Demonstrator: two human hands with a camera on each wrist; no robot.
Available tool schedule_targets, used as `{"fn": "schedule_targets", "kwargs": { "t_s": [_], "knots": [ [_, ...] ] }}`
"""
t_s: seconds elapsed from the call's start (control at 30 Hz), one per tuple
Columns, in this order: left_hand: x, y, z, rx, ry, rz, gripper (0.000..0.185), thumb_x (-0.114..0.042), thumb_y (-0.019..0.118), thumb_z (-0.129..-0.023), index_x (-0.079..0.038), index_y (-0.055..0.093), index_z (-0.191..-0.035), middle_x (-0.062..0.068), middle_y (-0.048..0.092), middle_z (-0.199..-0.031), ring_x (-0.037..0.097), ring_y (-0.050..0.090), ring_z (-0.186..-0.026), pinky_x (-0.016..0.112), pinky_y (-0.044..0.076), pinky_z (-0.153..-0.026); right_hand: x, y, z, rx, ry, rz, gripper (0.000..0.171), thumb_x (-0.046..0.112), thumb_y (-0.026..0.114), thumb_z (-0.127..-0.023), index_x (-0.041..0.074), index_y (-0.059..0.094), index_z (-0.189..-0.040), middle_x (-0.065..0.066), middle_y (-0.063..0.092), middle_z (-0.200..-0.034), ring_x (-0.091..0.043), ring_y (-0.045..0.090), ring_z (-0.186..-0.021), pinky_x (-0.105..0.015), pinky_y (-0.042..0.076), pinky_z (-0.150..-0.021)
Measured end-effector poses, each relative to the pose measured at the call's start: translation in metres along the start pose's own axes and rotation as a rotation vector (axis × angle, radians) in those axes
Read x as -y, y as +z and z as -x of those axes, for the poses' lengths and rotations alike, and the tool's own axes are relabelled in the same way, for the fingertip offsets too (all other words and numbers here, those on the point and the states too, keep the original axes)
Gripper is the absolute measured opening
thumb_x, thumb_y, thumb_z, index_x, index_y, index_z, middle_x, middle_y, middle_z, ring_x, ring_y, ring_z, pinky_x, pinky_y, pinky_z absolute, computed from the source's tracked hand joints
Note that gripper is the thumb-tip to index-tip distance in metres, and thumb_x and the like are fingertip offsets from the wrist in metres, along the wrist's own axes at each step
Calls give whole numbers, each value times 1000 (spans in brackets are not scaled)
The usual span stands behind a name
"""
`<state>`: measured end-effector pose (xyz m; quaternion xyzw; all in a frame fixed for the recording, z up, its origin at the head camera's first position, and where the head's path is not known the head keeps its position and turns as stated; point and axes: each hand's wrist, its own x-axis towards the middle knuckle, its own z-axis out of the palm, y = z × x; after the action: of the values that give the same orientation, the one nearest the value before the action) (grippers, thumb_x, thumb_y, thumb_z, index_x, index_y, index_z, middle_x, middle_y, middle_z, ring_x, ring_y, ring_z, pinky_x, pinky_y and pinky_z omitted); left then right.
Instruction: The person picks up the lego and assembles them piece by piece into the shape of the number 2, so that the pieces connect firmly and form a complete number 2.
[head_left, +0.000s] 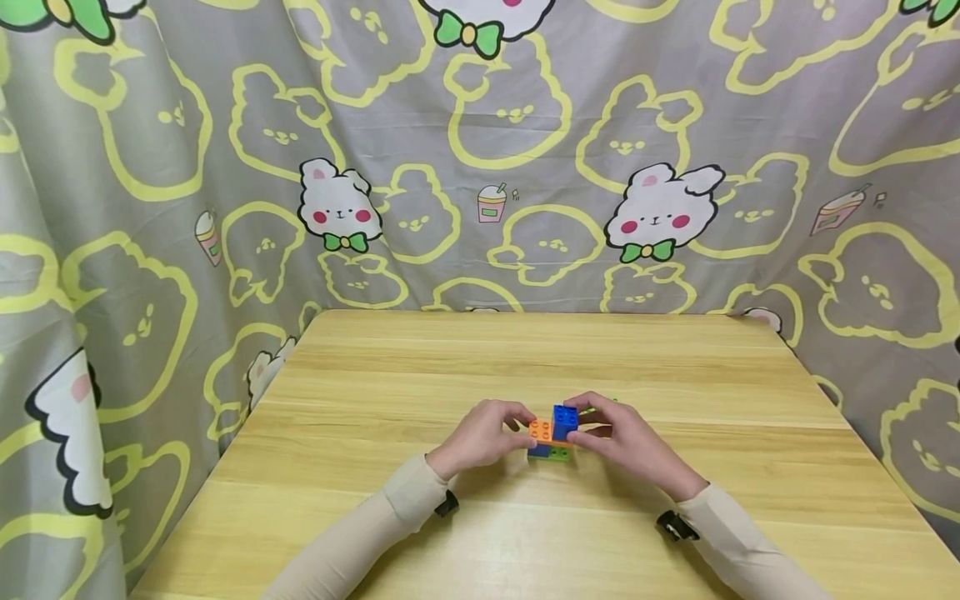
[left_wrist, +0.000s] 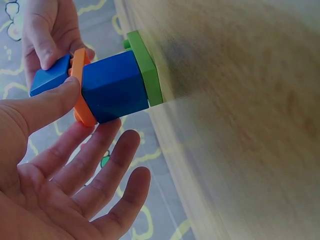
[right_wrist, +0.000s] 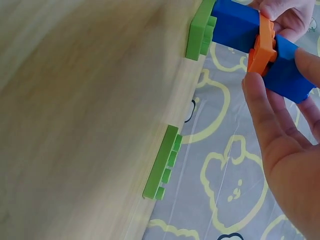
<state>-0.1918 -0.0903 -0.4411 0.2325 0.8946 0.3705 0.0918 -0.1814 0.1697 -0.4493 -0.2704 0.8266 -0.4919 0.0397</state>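
Observation:
In the middle of the table a small stack of toy building bricks stands between both hands. At its bottom is a green plate (head_left: 559, 455), with a lower blue brick (left_wrist: 116, 86) on one end. Above that lies a thin orange plate (head_left: 539, 430), its studs up and its right part overhanging. My left hand (head_left: 482, 435) pinches the orange plate between thumb and forefinger, the other fingers spread. With thumb and fingertips my right hand (head_left: 628, 435) grips an upper blue brick (head_left: 566, 422), which sits right at the orange plate's studs on the right side.
Another green plate (right_wrist: 162, 164) with studs lies apart on the table, partly behind the right hand in the head view. The wooden table (head_left: 360, 367) is enclosed by a patterned grey curtain (head_left: 420, 275) at the back and sides.

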Motion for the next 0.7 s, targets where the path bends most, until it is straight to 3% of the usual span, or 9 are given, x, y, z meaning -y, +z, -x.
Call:
{"fn": "schedule_targets", "kwargs": {
  "t_s": [0.7],
  "knots": [
    [1,1,0,-1,-10,7,22,-26,80,-90,-17,77,-110,-6,74,-107,9,65,-91,28,52,-79,-2,2,0,-37,-18,35,35,22,76,-94,17,65,-127,-6,70,-120,-24,71,-106,-25,59,-85]
  ]
}}
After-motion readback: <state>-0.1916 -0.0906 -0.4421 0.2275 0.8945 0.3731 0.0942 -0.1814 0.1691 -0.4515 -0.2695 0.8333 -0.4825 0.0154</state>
